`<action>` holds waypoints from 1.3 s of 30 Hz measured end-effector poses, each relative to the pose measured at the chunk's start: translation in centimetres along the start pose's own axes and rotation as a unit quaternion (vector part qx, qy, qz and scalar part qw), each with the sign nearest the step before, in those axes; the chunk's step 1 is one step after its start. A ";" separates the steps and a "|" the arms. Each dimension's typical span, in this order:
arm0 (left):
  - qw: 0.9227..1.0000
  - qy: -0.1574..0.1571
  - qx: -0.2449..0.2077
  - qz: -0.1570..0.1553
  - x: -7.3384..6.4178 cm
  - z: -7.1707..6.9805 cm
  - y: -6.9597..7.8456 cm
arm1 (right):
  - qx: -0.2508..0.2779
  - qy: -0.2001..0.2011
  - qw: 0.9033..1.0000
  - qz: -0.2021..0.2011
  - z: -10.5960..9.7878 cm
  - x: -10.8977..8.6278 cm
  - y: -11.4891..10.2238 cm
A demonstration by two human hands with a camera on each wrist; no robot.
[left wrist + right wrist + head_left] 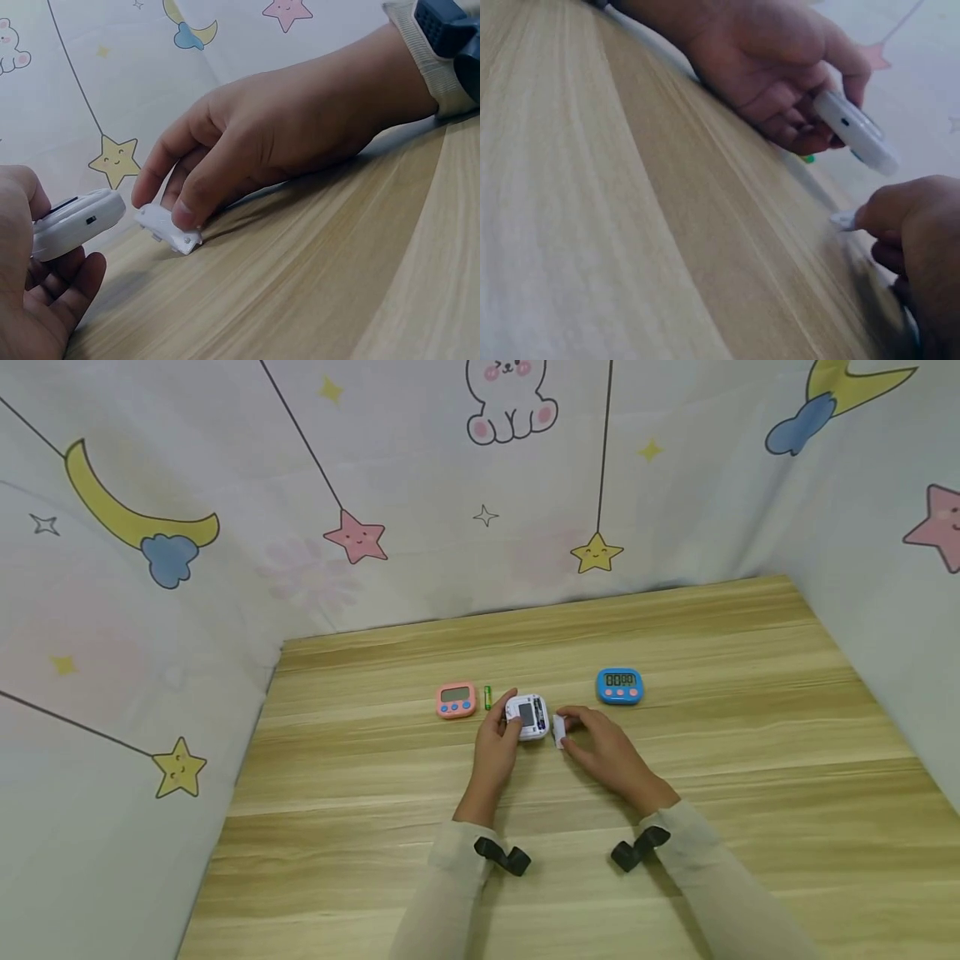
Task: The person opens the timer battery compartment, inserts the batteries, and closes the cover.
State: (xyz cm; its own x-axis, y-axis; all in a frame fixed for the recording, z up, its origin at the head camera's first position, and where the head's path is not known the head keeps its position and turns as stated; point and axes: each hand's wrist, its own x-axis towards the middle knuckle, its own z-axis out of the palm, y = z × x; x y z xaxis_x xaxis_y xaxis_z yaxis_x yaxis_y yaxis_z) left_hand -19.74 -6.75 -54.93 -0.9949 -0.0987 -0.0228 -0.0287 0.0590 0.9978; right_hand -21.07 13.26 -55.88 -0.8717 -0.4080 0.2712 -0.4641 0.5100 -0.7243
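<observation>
In the head view my left hand (495, 753) grips a white digital timer (537, 727) with a grey screen, thumb on its face. The timer's white side edge (82, 225), with a small dark slot in it, shows in the left wrist view. My right hand (611, 753) pinches a small white plastic cover (169, 227) between thumb and fingers, close over the table and just right of the timer. Small pegs show at the cover's end. From the right wrist view, the timer (855, 131) is tilted, and a gap lies between it and the cover (844, 220).
A pink timer (456, 701) lies left of my hands, with a small green battery (487, 697) beside it. At the right lies a blue timer (620, 686) with digits showing. A printed curtain (420, 568) hangs along the back of the wooden table (360, 760).
</observation>
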 end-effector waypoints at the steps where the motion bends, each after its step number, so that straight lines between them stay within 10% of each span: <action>1: 1.000 0.001 0.001 0.000 0.0 0.0 0.0 | 0.007 0.004 1.000 0.003 0.0 0.0 0.0; 17: 1.000 -0.009 0.022 0.010 -0.1 0.0 -0.1 | 0.113 0.105 0.988 0.013 -0.4 0.1 -0.7; 28: 0.998 -0.062 -0.006 0.024 -0.4 0.2 -0.3 | 0.207 0.087 0.974 -0.031 -1.1 0.0 -2.6; 39: 0.994 -0.098 -0.007 0.036 -0.5 0.2 0.0 | 0.181 0.100 0.976 -0.061 -2.1 0.0 -4.5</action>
State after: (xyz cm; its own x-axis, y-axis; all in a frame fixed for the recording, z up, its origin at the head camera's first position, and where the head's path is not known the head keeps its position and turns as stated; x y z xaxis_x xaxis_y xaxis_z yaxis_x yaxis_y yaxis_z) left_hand -19.31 -6.48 -54.88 -0.9941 0.1008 0.0395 0.0442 0.0449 0.9980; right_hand -19.33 12.55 -51.34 -0.8431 -0.2745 0.4624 -0.5126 0.1502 -0.8454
